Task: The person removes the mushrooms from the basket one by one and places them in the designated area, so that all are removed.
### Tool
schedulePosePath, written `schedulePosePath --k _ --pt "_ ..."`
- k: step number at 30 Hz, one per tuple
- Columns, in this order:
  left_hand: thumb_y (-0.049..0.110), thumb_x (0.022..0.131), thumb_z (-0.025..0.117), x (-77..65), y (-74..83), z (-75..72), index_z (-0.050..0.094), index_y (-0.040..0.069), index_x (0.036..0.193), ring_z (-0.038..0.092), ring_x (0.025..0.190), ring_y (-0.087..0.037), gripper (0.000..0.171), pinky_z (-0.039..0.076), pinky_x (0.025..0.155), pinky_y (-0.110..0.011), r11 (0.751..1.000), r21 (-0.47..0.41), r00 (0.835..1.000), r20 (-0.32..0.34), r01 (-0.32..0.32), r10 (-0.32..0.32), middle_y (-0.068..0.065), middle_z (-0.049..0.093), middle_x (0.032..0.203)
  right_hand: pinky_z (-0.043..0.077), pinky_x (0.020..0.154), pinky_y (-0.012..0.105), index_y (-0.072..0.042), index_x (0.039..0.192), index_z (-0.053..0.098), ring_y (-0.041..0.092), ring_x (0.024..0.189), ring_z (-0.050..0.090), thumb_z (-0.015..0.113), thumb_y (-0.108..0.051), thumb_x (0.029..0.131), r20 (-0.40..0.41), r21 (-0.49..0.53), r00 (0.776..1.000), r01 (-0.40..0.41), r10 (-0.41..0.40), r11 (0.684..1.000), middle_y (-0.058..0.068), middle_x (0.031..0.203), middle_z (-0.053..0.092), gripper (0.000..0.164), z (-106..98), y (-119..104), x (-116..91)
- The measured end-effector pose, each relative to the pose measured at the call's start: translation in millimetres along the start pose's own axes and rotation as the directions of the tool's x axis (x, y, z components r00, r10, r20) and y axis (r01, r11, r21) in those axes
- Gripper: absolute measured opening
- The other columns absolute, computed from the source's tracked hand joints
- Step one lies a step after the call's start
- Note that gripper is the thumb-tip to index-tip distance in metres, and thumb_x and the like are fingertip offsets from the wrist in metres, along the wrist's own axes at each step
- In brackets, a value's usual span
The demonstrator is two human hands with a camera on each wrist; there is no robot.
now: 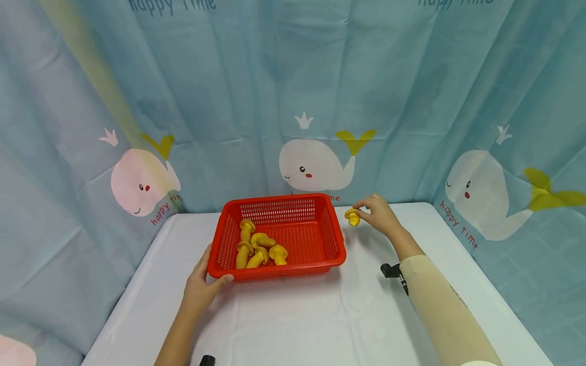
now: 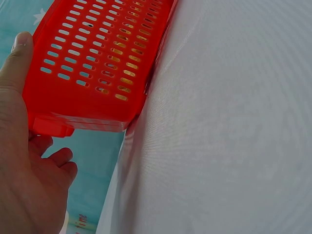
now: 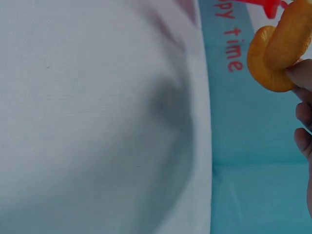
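A red plastic basket (image 1: 293,271) with slotted walls stands on the white table. Inside, toward its left side, lie several yellow-brown toy mushrooms (image 1: 245,233). My left hand (image 1: 198,291) grips the basket's near left corner. In the left wrist view, the thumb lies along the basket's wall (image 2: 78,105) and the other fingers curl below its rim. To the right of the basket, my right hand (image 1: 381,216) pinches one yellow mushroom (image 1: 353,217) by its cap, above the table. The right wrist view shows this mushroom (image 3: 273,58) between thumb and fingers.
A white cloth covers the table (image 1: 293,320). Blue curtains (image 1: 256,101) with printed whales hang close behind it and at both sides. A black strap piece (image 1: 390,270) sticks out by the right forearm's beige sleeve (image 1: 439,305).
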State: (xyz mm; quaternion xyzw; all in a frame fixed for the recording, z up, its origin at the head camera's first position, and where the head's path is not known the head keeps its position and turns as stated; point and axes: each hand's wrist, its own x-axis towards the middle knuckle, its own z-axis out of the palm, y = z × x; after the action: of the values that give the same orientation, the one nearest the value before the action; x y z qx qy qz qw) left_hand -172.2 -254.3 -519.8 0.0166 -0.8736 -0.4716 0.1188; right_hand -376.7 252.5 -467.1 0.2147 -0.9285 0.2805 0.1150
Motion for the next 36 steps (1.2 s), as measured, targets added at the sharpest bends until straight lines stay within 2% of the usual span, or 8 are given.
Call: schedulePosePath --k 5,10,20,26,36 --pt "0.041 0.087 0.081 -0.7 -0.1 0.6 0.015 0.051 0.159 0.028 0.155 -0.030 0.099 0.041 0.111 -0.060 1.000 -0.008 1.000 0.001 -0.003 0.003 0.003 0.026 0.169 0.048 0.083 0.040 -0.012 0.112 0.080 0.030 0.099 0.056 0.075 -0.019 0.095 0.035 -0.023 0.999 -0.030 0.031 0.999 0.007 0.105 0.069 0.018 8.5 9.3 -2.7" --pt "0.042 0.086 0.082 -0.1 -0.7 1.6 0.015 0.052 0.159 0.028 0.155 -0.030 0.099 0.041 0.111 -0.060 1.000 -0.005 1.000 0.002 -0.005 0.005 0.003 0.027 0.169 0.050 0.083 0.041 -0.011 0.110 0.080 0.025 0.098 0.056 0.075 -0.015 0.094 0.050 -0.032 0.999 -0.010 0.012 0.999 0.007 0.104 0.071 0.017 15.6 16.0 -6.3" --pt "0.043 0.086 0.081 0.4 0.3 0.3 0.014 0.048 0.161 0.029 0.155 -0.032 0.100 0.042 0.110 -0.060 1.000 0.018 1.000 0.002 -0.006 0.006 0.001 0.027 0.169 0.046 0.079 0.035 -0.012 0.110 0.081 0.031 0.096 0.058 0.074 -0.015 0.094 0.095 -0.054 0.995 -0.018 0.023 0.998 0.003 0.099 0.070 0.017 22.9 29.9 -7.7" --pt "0.041 0.087 0.081 1.2 0.6 0.2 0.015 0.043 0.163 0.029 0.154 -0.033 0.101 0.042 0.110 -0.060 1.000 0.017 1.000 0.003 -0.009 0.009 -0.002 0.027 0.169 0.046 0.078 0.036 -0.011 0.109 0.080 0.031 0.096 0.058 0.075 -0.014 0.094 0.104 -0.049 0.994 -0.030 0.034 0.998 0.004 0.099 0.069 0.016 25.5 31.8 -9.9" --pt "0.042 0.086 0.082 -0.5 3.5 -0.8 0.015 0.049 0.160 0.030 0.155 -0.031 0.100 0.043 0.109 -0.059 1.000 0.007 1.000 -0.004 -0.005 0.005 0.001 0.028 0.169 0.050 0.087 0.044 -0.011 0.113 0.079 0.029 0.100 0.057 0.072 -0.016 0.095 0.135 -0.010 0.986 -0.095 0.095 0.995 0.008 0.108 0.071 0.020 25.9 32.0 -11.2"
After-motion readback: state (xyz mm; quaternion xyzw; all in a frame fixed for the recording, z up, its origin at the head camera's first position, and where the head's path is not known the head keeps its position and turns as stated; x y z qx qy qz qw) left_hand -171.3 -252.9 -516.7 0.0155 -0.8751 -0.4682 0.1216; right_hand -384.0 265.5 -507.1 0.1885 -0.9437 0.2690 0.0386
